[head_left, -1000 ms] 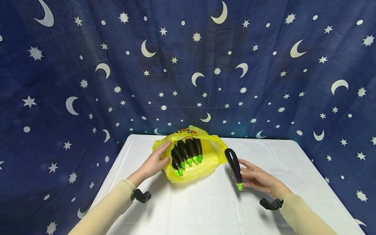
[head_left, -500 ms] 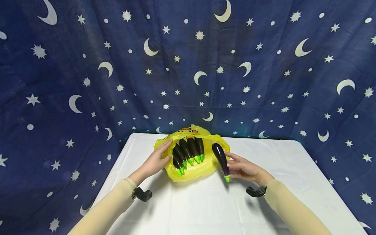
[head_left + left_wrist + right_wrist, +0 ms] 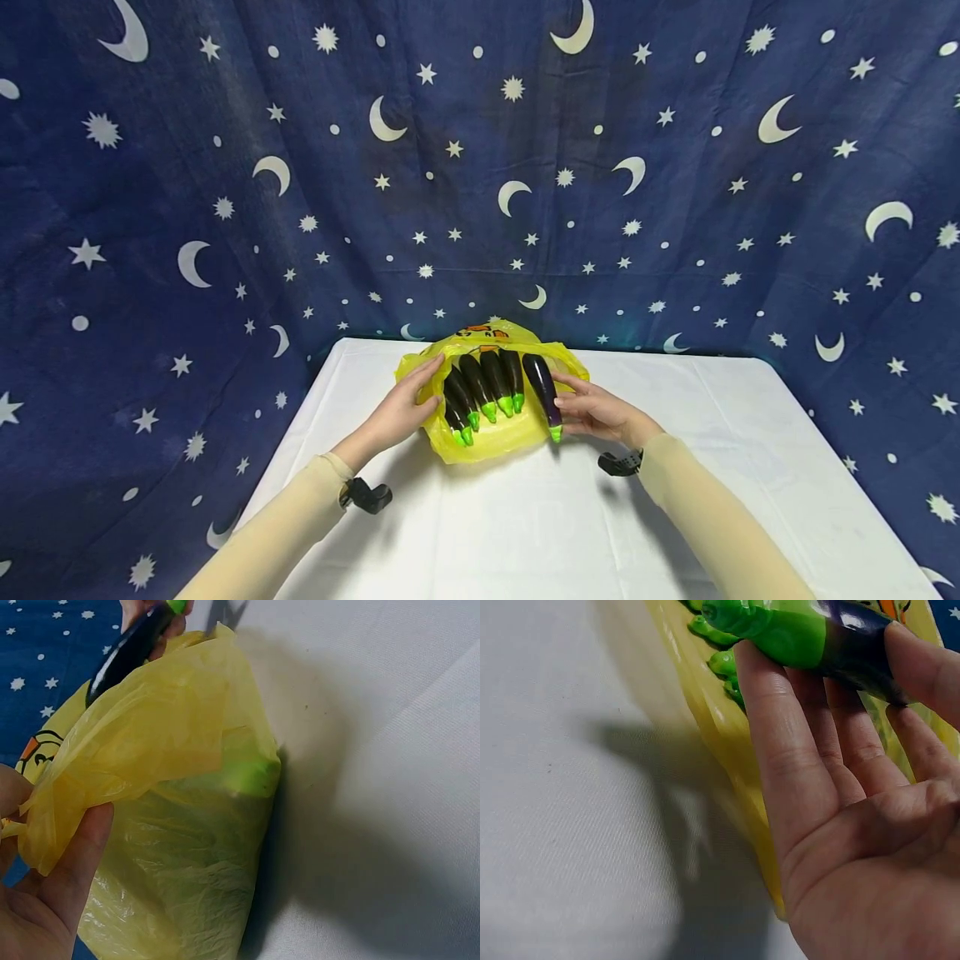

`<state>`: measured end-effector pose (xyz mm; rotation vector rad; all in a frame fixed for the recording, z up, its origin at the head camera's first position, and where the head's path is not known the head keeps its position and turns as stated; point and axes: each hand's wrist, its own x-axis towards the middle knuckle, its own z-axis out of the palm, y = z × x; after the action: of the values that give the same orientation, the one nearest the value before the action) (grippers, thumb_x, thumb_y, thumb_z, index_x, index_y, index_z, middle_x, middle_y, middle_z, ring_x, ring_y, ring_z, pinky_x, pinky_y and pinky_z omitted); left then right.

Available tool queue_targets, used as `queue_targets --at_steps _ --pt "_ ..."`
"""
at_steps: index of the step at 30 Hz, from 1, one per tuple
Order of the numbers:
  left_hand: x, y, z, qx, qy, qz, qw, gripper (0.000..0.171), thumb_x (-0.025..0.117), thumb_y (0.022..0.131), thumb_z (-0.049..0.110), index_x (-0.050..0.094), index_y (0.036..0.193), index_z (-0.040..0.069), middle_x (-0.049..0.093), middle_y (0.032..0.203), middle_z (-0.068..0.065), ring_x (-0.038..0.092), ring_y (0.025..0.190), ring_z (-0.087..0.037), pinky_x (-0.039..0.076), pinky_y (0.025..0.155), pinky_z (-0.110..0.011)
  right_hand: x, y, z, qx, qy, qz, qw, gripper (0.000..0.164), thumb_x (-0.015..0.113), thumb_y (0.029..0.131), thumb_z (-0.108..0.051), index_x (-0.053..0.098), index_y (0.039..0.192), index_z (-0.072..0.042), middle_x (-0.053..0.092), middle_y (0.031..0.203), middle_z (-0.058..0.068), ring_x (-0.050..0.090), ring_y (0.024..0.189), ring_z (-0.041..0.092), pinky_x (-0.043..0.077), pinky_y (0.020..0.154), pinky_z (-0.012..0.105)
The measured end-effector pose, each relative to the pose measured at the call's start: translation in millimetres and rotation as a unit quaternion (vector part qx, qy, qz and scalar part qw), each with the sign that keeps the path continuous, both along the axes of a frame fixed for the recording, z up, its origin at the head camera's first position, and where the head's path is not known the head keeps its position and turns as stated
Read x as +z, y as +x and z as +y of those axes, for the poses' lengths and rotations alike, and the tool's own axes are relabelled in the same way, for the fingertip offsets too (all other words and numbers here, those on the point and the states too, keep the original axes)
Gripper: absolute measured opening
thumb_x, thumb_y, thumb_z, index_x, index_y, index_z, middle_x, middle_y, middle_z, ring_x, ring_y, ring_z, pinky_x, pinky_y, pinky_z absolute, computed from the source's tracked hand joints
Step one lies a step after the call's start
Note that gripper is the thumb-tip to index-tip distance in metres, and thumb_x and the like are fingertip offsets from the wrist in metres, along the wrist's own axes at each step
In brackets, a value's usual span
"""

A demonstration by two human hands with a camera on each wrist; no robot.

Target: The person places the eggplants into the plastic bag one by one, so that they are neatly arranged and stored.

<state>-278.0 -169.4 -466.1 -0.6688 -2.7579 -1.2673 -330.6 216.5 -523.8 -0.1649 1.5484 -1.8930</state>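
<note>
A yellow plastic bag (image 3: 491, 448) lies on its side with its mouth toward me, and several dark purple eggplants (image 3: 477, 383) with green stem ends lie side by side in its left part. My left hand (image 3: 397, 417) pinches the left edge of the bag's mouth between thumb and fingers; in the left wrist view the thin film (image 3: 142, 742) bunches in that grip. My right hand (image 3: 600, 411) holds another eggplant (image 3: 542, 387) by its side, thumb on one side and fingertips on the other. This eggplant overlaps the bag's opening at the right, green end toward me.
A white cloth-covered table (image 3: 510, 533) lies under the bag. Behind it hangs a dark blue curtain (image 3: 465, 208) printed with moons and stars. A black wrist camera (image 3: 367, 497) sits on the left wrist, another black camera (image 3: 621, 463) on the right.
My right hand has moved left with its eggplant, from beside the bag to in front of the right part of its mouth. The left hand keeps its hold on the bag's edge.
</note>
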Motion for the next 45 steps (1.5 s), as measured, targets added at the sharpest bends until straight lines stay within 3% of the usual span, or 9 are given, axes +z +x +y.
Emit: queue_targets --at_steps 5,14,27,37,40,45 --pt "0.7 -0.8 0.1 0.000 0.001 0.007 1.0000 0.069 0.062 0.100 0.009 0.031 0.162 0.012 0.031 0.165 -0.009 0.028 0.151 -0.029 0.026 0.121 -0.049 -2.1 -8.7 -9.3 -0.009 0.010 0.006 1.000 0.079 0.056 0.104 -0.009 0.010 0.166 -0.021 0.036 0.157 0.025 0.066 0.115 0.026 0.053 0.100 0.051" --pt "1.6 -0.4 0.4 -0.002 0.010 0.006 0.9999 0.070 0.063 0.099 0.008 0.031 0.162 0.011 0.031 0.165 -0.010 0.028 0.151 -0.030 0.026 0.121 -0.049 -4.0 -22.9 -22.9 -0.025 0.028 0.029 0.999 0.076 0.054 0.105 -0.007 0.010 0.166 -0.015 0.060 0.133 0.015 0.068 0.107 0.022 0.059 0.090 0.044" --pt "5.9 -0.5 -0.4 0.011 0.000 -0.011 0.9999 0.069 0.062 0.101 0.011 0.030 0.162 0.013 0.029 0.166 -0.006 0.026 0.152 -0.027 0.026 0.121 -0.047 -6.6 -38.5 -43.3 -0.083 0.067 0.027 0.994 0.075 0.060 0.103 -0.008 0.019 0.165 -0.017 0.052 0.144 0.021 0.067 0.110 0.023 0.056 0.096 0.048" --pt "6.4 0.5 -0.4 0.010 0.000 -0.009 0.9999 0.069 0.062 0.100 0.010 0.031 0.162 0.013 0.031 0.166 -0.005 0.027 0.152 -0.026 0.026 0.121 -0.047 -13.6 -42.9 -55.1 -0.155 0.128 0.046 0.979 0.067 0.063 0.102 -0.013 0.030 0.161 -0.009 0.052 0.138 0.021 0.065 0.098 0.021 0.058 0.093 0.043" --pt "5.7 -0.3 -1.0 0.006 0.002 0.003 1.0000 0.069 0.062 0.099 0.008 0.032 0.162 0.011 0.031 0.165 -0.008 0.028 0.151 -0.028 0.027 0.121 -0.048 -15.5 -44.3 -56.9 -0.161 0.146 0.055 0.975 0.067 0.063 0.102 -0.014 0.030 0.160 -0.008 0.050 0.141 0.020 0.064 0.095 0.020 0.060 0.087 0.039" --pt "6.5 -0.8 -1.7 0.003 0.001 0.011 0.9999 0.069 0.062 0.099 0.008 0.032 0.161 0.010 0.031 0.165 -0.011 0.028 0.151 -0.030 0.028 0.120 -0.049 -18.7 -48.2 -60.7 -0.179 0.172 0.062 0.967 0.063 0.065 0.101 -0.016 0.038 0.156 -0.006 0.055 0.131 0.017 0.063 0.088 0.016 0.061 0.077 0.032"
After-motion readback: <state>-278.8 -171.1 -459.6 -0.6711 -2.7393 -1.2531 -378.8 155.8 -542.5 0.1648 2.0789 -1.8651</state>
